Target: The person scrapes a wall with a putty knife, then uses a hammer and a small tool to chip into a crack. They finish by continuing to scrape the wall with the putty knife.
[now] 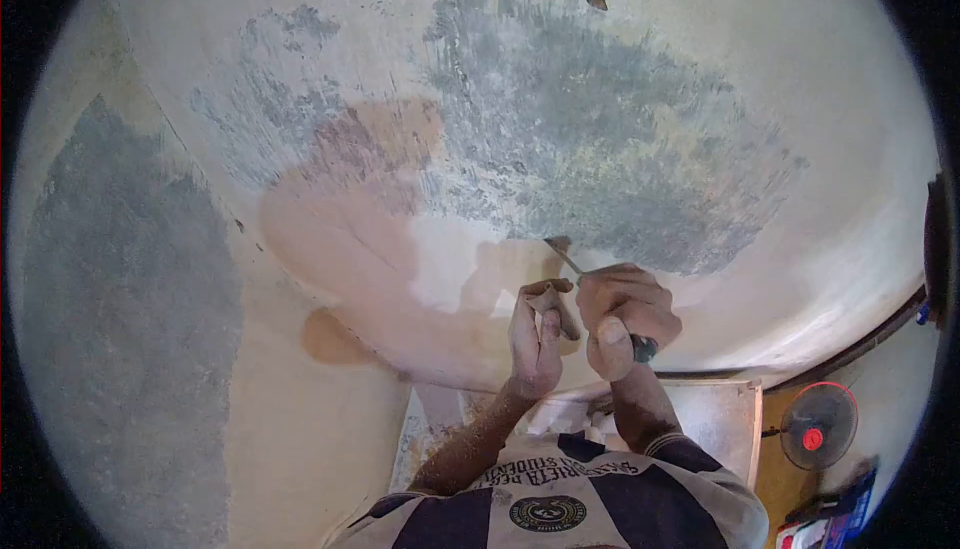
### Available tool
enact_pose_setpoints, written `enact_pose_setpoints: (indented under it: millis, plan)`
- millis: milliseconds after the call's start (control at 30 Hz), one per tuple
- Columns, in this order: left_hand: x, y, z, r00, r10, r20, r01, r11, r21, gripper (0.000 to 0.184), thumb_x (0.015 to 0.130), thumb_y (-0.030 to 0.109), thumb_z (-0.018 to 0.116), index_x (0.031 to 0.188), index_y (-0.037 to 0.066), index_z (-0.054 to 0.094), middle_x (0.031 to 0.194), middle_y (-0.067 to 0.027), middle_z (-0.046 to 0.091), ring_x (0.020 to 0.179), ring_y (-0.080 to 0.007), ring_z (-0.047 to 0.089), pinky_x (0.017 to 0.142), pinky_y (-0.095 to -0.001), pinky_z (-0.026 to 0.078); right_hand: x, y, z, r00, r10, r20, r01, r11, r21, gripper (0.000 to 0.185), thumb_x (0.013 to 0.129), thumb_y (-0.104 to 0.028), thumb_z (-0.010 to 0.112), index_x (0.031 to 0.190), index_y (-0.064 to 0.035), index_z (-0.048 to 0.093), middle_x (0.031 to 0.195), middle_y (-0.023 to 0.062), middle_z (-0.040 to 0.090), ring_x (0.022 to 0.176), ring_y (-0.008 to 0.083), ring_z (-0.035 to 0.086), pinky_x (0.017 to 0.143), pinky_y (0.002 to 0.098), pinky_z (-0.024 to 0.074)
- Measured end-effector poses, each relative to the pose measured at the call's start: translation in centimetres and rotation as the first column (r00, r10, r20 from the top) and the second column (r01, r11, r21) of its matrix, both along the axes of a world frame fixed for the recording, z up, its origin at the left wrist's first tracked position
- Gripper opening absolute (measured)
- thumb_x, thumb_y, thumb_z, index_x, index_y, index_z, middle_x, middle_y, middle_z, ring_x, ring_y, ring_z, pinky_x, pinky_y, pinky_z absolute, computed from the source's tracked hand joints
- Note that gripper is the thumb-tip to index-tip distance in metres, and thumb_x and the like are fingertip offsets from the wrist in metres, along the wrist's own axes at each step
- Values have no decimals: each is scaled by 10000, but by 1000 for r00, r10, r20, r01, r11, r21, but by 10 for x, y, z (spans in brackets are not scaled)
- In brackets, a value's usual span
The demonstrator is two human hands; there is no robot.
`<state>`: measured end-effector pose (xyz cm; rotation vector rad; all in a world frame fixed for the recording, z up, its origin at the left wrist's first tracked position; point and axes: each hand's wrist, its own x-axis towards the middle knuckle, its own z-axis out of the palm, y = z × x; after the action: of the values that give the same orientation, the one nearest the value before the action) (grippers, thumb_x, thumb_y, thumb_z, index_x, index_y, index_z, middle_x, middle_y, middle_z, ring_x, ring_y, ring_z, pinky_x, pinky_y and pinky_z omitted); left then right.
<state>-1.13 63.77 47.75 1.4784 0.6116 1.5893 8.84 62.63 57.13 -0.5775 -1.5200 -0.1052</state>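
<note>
My right hand [628, 314] is wrapped round the dark green handle [644, 349] of a thin metal tool [565, 257], whose tip touches the wall just below a grey patch [600, 119]. Beside it on the left, my left hand [540, 339] is raised with its fingers curled round a small flat, light-coloured piece [548, 301]; what the piece is I cannot make out. The two hands are close together. Pale paint surrounds the rough-edged grey patch.
A second grey patch [130, 329] covers the wall at the left, past a cracked corner line. A small brown hole [597, 1] is near the top. Below my hands is a light board [715, 414]. A red and black fan [818, 427] stands at the lower right.
</note>
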Motion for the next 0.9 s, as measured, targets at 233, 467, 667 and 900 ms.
enact_pose_setpoints:
  millis: [233,467,667,900]
  plan:
    - [7,1,-6,997,-71,36,70,997,22,511,1061,411,433,1240,-66,474,1046,-140,608,913,-177,571,832,-344,478,0,-8,-2,958,113,-264,-101,993,59,368,886,-175,644,588,-87,447,579,43,533,514,201,564,503,296,451]
    - [10,-1,-4,988,-137,73,137,991,10,472,1062,377,454,1238,-61,477,1051,-113,595,875,-154,556,804,-320,471,4,-28,20,946,322,-40,-311,935,169,383,866,-148,636,571,-71,403,534,59,505,455,189,516,450,298,403]
    - [18,-4,-3,982,-165,91,165,986,13,492,1058,386,471,1258,-64,484,913,-69,581,737,-109,538,742,-289,465,14,-5,5,971,215,-101,-215,977,11,333,808,-150,675,568,-73,457,614,54,563,550,173,568,508,288,432]
    - [26,-4,10,989,-148,30,147,989,22,537,1052,428,456,1242,-73,489,786,-61,586,723,-120,556,723,-294,470,36,-20,1,984,164,-69,-165,986,-1,369,866,-240,719,657,-24,506,669,80,580,585,222,622,563,340,522]
